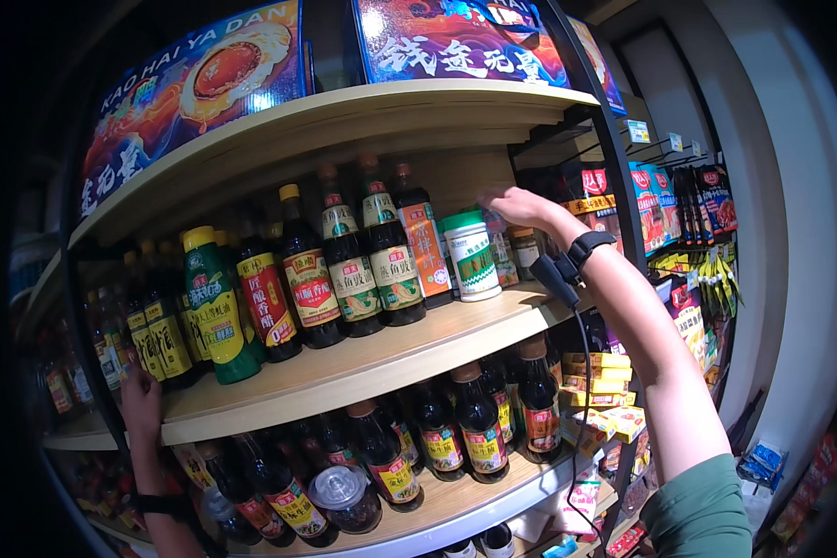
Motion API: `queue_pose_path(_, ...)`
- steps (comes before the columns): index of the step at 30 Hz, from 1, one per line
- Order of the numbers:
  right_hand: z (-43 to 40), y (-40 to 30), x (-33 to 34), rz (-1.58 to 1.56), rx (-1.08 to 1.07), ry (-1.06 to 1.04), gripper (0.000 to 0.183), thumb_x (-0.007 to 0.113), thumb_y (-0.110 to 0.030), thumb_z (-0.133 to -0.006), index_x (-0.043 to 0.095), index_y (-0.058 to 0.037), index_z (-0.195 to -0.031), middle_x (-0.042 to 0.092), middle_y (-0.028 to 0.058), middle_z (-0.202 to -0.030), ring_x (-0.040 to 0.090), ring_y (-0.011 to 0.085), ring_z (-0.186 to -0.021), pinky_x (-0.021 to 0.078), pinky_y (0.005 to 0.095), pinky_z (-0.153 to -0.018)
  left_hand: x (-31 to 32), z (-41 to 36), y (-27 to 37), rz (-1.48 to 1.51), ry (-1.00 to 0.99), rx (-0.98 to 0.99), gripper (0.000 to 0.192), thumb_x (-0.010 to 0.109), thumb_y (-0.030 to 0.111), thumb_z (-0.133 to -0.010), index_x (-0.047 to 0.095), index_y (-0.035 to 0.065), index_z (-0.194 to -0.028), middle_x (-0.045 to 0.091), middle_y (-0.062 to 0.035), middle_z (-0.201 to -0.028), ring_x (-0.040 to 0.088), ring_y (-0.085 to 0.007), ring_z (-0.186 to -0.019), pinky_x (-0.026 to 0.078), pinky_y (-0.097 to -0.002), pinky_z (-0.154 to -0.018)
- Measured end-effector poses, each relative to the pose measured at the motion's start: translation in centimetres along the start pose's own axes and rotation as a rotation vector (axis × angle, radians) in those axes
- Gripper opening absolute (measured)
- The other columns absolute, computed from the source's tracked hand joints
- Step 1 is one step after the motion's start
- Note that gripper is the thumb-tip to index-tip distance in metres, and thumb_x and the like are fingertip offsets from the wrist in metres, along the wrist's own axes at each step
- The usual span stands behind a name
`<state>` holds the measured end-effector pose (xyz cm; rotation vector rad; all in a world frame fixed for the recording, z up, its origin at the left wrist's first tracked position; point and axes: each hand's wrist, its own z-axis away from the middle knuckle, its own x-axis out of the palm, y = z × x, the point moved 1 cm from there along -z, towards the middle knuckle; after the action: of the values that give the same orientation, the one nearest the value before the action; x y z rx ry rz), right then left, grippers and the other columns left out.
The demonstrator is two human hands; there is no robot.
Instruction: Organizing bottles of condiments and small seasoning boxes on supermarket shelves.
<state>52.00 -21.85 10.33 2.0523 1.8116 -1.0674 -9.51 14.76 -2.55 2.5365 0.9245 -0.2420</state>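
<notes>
My right hand (pixel 519 206) reaches over the right end of the middle shelf (pixel 363 366). It is just above and behind a white plastic canister with a green lid (pixel 473 261), and its fingertips are partly hidden. Beside the canister stand a bottle with an orange label (pixel 425 244) and a small jar (pixel 524 251). At the shelf's left end is my left hand (pixel 141 394), by the black upright and near bottles with yellow labels (pixel 160 342). Whether it grips the upright is unclear. A green squeeze bottle with a yellow cap (pixel 216 307) stands nearby.
Sauce bottles (pixel 352 268) line the middle shelf. Soy sauce bottles (pixel 478 425) and a clear-lidded tub (pixel 345 495) fill the one below. Printed cartons (pixel 209 84) sit above. From my right wristband (pixel 586 247) a black cable (pixel 586 390) hangs past the shelf edges.
</notes>
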Motion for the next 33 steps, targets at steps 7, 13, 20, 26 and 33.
queue_pose_path(7, 0.8, -1.1, -1.7, -0.075, 0.016, 0.232, 0.041, 0.064, -0.034, -0.086, 0.063, -0.0028, -0.113, 0.071, 0.0164, -0.100, 0.069, 0.0268, -0.092, 0.0534, 0.0365, -0.081, -0.1, -0.2, -1.4, -0.009, 0.006, 0.041, 0.013, 0.056, 0.010, -0.083, 0.055, -0.0004, -0.090, 0.057, -0.0158, -0.085, 0.056, -0.0329, -0.086, 0.045, -0.0420, -0.079)
queue_pose_path(13, 1.8, -0.8, -6.6, -0.063, -0.083, 0.318, 0.045, 0.064, -0.035, -0.086, 0.064, 0.0023, -0.111, 0.071, 0.0183, -0.093, 0.069, 0.0287, -0.087, 0.0533, 0.0382, -0.081, 0.0, -0.7, -0.6, 0.078, -0.014, 0.045, 0.008, 0.054, 0.005, -0.083, 0.055, -0.0020, -0.087, 0.058, -0.0163, -0.084, 0.057, -0.0297, -0.083, 0.046, -0.0407, -0.075)
queue_pose_path(20, 2.0, -1.6, -0.1, -0.103, -0.107, 0.302, 0.042, 0.066, -0.033, -0.091, 0.058, 0.0016, -0.112, 0.069, 0.0209, -0.098, 0.068, 0.0276, -0.088, 0.0531, 0.0384, -0.078, -0.4, 3.4, 12.4, -0.026, 0.346, 0.497, 0.024, 0.056, 0.000, -0.078, 0.055, 0.0005, -0.102, 0.056, -0.0148, -0.106, 0.050, -0.0332, -0.105, 0.040, -0.0421, -0.094)
queue_pose_path(26, 3.4, 0.2, -0.4, -0.169, -0.056, 0.240, 0.049, 0.058, -0.035, -0.091, 0.056, 0.0039, -0.122, 0.066, 0.0252, -0.110, 0.064, 0.0374, -0.105, 0.0499, 0.0390, -0.090, 4.2, 9.8, 36.4, 0.245, -0.197, 0.916, 0.021, 0.060, 0.017, -0.078, 0.058, 0.0026, -0.093, 0.059, -0.0146, -0.099, 0.053, -0.0326, -0.102, 0.043, -0.0425, -0.091)
queue_pose_path(33, 3.1, 3.7, -0.7, -0.104, 0.136, -0.025, 0.061, 0.064, -0.028, -0.083, 0.047, 0.0068, -0.130, 0.061, 0.0243, -0.119, 0.063, 0.0318, -0.108, 0.0524, 0.0377, -0.082, 8.3, 11.6, 47.2, 0.357, -0.439, 0.860, 0.039, 0.052, 0.037, -0.094, 0.061, 0.0008, -0.107, 0.061, -0.0169, -0.107, 0.054, -0.0332, -0.105, 0.042, -0.0424, -0.093)
